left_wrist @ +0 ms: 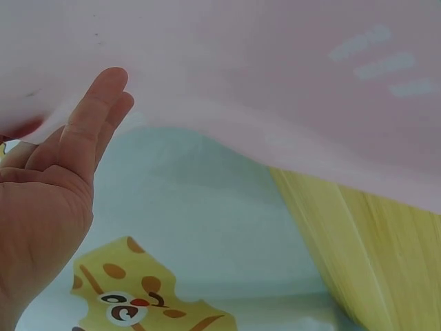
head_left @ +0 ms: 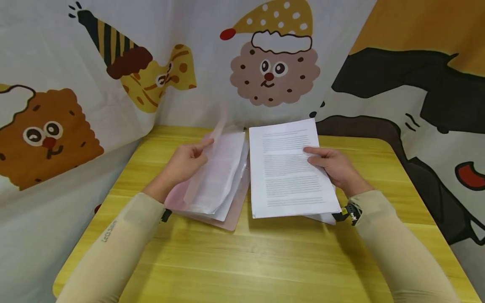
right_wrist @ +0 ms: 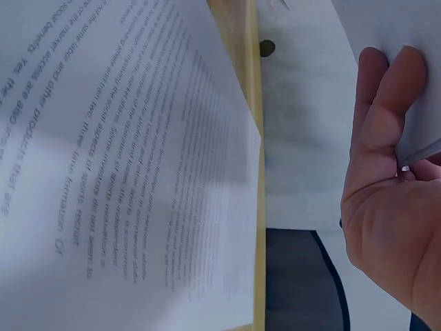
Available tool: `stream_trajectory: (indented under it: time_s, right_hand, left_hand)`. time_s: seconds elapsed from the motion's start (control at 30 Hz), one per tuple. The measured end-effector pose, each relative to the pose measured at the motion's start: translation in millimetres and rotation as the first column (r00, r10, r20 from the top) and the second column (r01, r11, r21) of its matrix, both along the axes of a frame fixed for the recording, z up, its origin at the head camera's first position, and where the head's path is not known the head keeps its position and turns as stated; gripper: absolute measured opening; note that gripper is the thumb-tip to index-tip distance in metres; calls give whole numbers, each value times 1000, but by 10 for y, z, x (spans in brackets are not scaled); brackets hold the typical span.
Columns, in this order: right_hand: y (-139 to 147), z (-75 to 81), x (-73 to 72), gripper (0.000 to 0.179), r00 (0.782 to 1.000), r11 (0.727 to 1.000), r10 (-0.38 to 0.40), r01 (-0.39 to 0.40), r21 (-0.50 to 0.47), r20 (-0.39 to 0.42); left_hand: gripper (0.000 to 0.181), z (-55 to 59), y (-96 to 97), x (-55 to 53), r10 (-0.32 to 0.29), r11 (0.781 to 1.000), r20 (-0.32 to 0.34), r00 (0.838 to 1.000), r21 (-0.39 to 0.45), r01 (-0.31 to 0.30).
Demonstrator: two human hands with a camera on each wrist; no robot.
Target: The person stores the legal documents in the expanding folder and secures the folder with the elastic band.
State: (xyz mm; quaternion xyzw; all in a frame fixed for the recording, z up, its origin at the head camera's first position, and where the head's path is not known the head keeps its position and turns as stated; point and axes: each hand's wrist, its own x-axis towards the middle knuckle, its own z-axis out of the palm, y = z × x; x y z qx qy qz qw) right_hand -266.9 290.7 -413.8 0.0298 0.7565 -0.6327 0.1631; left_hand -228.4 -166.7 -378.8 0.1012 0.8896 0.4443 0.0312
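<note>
The left hand [head_left: 187,160] pinches the lifted cover [left_wrist: 227,76] of a pink folder [head_left: 233,214] while the right hand [head_left: 335,166] grips printed pages [head_left: 288,172] by their right edge, narrowly apart over the table [head_left: 227,265], with open room nearer the person.

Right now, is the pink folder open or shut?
Open, at least partly: the left hand holds the folder's pink cover raised, and white sheets show beside it.

A white, cartoon-printed cloth [head_left: 212,75] hangs beyond the far edge of the yellow wood-grain desk [head_left: 242,265].
</note>
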Motion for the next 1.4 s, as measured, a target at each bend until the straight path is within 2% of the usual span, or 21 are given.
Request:
stream_trajectory:
  time_s: [0.27, 0.57, 0.97, 1.2, 1.4]
  right_hand:
    - [-69, -84, 4, 52, 1000, 999, 12, -12, -40, 14]
    - [-47, -82, -19, 52, 1000, 1000, 9, -9, 22, 13]
    - [-45, -61, -15, 52, 999, 999, -33, 32, 37, 14]
    - [-94, -38, -15, 53, 1000, 1000, 13, -13, 6, 23]
    - [-161, -35, 3, 51, 994, 993, 108, -108, 43, 5]
  left_hand:
    - [54, 23, 23, 16, -12, 1000, 9, 1000, -5, 12]
    - [53, 32, 12, 25, -2, 1000, 10, 1000, -18, 3]
    - [53, 12, 5, 21, 3, 1000, 17, 1000, -1, -3]
    - [53, 5, 9, 9, -10, 1000, 12, 1000, -7, 10]
    - [53, 14, 15, -1, -12, 1000, 17, 1000, -9, 12]
